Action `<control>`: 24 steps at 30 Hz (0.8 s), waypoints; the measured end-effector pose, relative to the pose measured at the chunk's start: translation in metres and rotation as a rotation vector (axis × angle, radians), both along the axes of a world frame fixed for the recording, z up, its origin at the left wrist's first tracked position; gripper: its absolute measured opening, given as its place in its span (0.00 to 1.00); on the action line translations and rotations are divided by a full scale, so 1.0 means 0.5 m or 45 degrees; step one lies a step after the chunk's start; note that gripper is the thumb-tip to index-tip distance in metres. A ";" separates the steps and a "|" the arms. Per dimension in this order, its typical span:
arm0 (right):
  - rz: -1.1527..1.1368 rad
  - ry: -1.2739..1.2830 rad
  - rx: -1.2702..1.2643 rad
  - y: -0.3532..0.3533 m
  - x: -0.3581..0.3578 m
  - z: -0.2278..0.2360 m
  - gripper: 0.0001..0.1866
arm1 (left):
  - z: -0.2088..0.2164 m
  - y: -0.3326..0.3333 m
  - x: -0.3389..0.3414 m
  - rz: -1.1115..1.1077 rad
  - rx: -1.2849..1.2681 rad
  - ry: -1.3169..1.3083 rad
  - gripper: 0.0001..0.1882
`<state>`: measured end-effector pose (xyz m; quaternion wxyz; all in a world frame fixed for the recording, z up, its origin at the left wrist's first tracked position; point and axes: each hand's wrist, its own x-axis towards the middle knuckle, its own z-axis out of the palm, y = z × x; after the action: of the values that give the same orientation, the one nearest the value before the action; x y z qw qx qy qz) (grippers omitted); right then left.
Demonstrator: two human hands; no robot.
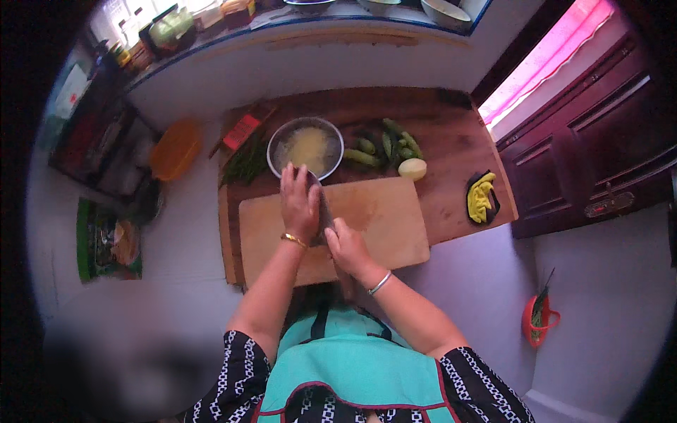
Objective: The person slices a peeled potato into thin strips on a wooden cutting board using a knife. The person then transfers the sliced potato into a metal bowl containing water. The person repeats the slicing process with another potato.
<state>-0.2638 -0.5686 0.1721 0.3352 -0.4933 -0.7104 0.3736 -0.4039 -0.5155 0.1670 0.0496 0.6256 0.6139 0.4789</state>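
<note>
"Where's the knife (325, 211)?"
"Over the middle of the cutting board (388, 218), pointing toward the bowl (335, 141) at eleven o'clock."
"And the hands?"
"The right hand (345, 243) grips it; the left hand (300, 208), fingers nearly straight, perhaps touches the blade, blurred there."

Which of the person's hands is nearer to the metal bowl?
Left. The left hand is at the near rim of the metal bowl, fingertips overlapping it in view; the right hand is farther back, over the cutting board.
</note>
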 end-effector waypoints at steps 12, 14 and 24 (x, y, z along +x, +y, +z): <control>-0.377 0.141 -0.482 0.120 0.150 0.055 0.11 | -0.078 0.340 -0.013 -0.136 -0.267 0.253 0.18; -0.514 0.237 -0.515 0.120 0.201 0.037 0.11 | -0.088 0.364 0.051 -0.212 -0.180 0.229 0.16; -0.763 0.446 -0.373 0.170 0.520 0.074 0.10 | -0.075 0.343 0.499 -0.515 -0.848 0.816 0.30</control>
<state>-0.0038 -0.4835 0.2092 0.4719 -0.6506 -0.4055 0.4355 -0.1544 -0.3439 0.1294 0.1473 0.7978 0.5843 0.0216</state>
